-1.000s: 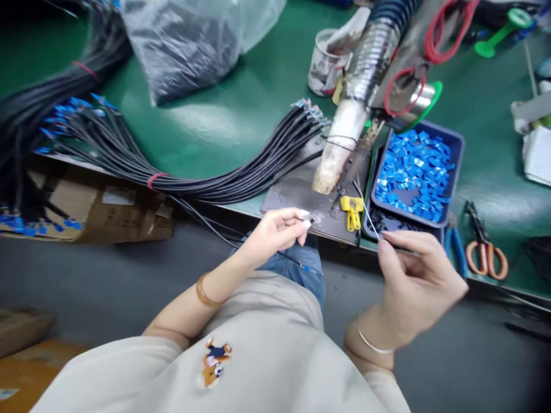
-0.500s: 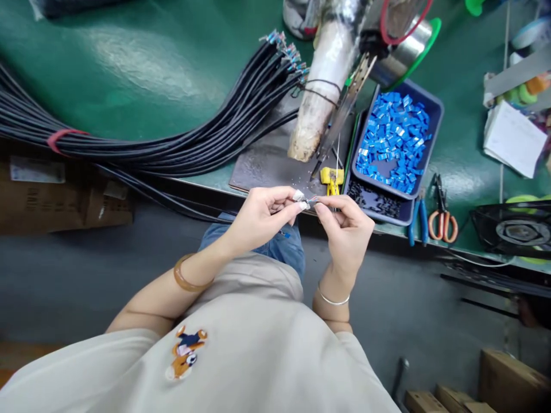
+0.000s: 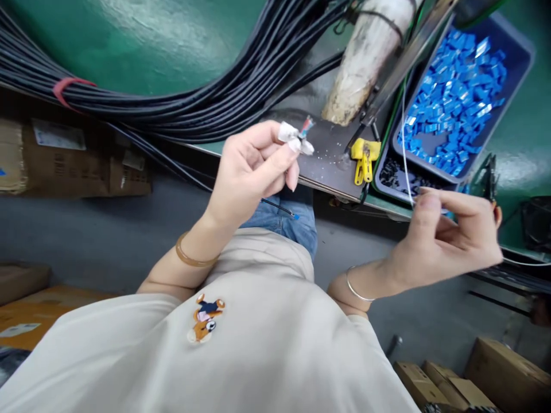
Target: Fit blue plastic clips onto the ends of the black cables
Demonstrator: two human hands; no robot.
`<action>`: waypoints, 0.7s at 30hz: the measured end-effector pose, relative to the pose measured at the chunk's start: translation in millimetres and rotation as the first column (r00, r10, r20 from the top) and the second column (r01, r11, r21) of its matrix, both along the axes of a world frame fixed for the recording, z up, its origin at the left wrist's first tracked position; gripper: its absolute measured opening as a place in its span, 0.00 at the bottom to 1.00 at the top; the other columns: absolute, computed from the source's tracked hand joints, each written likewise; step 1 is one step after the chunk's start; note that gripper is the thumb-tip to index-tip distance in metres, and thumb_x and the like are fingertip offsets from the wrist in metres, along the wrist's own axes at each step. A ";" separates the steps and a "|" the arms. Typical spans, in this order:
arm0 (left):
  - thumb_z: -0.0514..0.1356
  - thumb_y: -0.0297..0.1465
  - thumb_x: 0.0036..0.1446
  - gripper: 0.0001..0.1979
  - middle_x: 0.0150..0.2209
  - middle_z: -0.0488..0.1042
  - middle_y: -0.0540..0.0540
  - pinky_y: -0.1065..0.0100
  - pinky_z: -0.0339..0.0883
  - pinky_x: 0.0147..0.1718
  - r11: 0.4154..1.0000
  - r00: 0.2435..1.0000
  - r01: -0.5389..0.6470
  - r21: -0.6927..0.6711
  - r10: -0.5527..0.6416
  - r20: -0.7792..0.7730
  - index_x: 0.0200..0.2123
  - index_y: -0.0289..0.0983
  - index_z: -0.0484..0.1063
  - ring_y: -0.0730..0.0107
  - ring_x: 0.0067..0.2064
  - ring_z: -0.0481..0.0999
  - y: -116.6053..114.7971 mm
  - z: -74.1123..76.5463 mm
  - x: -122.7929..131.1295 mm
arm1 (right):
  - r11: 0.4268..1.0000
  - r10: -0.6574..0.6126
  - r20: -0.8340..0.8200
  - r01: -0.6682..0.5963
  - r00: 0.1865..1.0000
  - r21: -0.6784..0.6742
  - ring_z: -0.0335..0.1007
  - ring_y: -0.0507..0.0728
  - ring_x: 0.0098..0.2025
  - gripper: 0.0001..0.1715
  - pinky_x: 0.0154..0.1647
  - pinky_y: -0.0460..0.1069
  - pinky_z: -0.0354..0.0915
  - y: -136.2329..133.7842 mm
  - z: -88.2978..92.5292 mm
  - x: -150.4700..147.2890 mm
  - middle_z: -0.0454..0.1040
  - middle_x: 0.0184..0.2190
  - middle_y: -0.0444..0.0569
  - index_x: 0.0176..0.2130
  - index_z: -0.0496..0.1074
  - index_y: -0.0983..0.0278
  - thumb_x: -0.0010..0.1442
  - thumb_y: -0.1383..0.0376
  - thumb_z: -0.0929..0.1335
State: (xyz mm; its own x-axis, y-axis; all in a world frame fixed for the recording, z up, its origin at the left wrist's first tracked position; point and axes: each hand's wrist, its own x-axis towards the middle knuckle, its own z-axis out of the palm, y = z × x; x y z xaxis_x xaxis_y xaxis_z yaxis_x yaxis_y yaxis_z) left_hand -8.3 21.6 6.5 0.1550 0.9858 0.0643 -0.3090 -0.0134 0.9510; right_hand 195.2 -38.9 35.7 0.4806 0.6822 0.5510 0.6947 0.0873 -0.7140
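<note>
My left hand (image 3: 253,166) is closed in a pinch on a cable end, whose stripped coloured wires (image 3: 307,126) stick up past the fingertips. White wraps cover the thumb and forefinger tips. To the right, my right hand (image 3: 456,235) has thumb and forefinger together on a thin silvery strand (image 3: 406,149) that looks like solder wire and runs down from above. Between the hands, yellow wire strippers (image 3: 365,160) are at the bench edge. A soldering iron (image 3: 394,83) slants down toward them. Over my lap hangs a cable end with a blue connector (image 3: 295,216).
A thick bundle of black cables (image 3: 181,117), tied with a red band (image 3: 64,89), lies along the bench. A tray of blue pieces (image 3: 523,63) sits over a bin of small black parts (image 3: 394,175). A white wrapped tube (image 3: 361,74) reaches down beside the iron. Cardboard boxes (image 3: 64,160) stand below.
My right hand has left the coloured wires and moved right, to the thin strand. My left hand has turned the wire ends upward. The view has shifted closer to the bench.
</note>
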 end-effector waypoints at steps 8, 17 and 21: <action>0.62 0.40 0.60 0.12 0.20 0.71 0.55 0.78 0.47 0.11 0.999 0.999 -0.029 -0.014 0.029 -0.037 0.33 0.37 0.68 0.86 0.13 0.56 -0.8 -11.4 5.7 | 0.996 0.021 0.043 -0.016 0.999 -0.093 0.71 0.56 0.34 0.07 0.26 0.48 0.60 4.2 -5.2 7.6 0.72 0.31 0.48 0.33 0.76 0.59 0.61 0.60 0.70; 0.63 0.32 0.59 0.08 0.26 0.74 0.51 0.72 0.66 0.28 0.915 0.890 0.107 0.390 0.087 -0.448 0.28 0.36 0.72 0.77 0.27 0.71 -11.3 -11.4 27.7 | 0.991 0.133 -0.157 -0.135 0.979 -0.003 0.79 0.55 0.33 0.04 0.31 0.49 0.70 2.1 -6.7 -16.6 0.79 0.30 0.45 0.35 0.76 0.63 0.60 0.65 0.71; 0.58 0.30 0.63 0.15 0.18 0.66 0.54 0.74 0.57 0.23 0.911 0.848 0.235 0.338 -0.022 -0.530 0.22 0.34 0.67 0.82 0.20 0.61 -7.4 -11.8 26.0 | 0.970 0.214 -0.191 -0.232 0.958 -0.077 0.80 0.53 0.35 0.05 0.27 0.47 0.69 1.3 -16.5 -28.2 0.81 0.32 0.45 0.37 0.75 0.63 0.62 0.64 0.69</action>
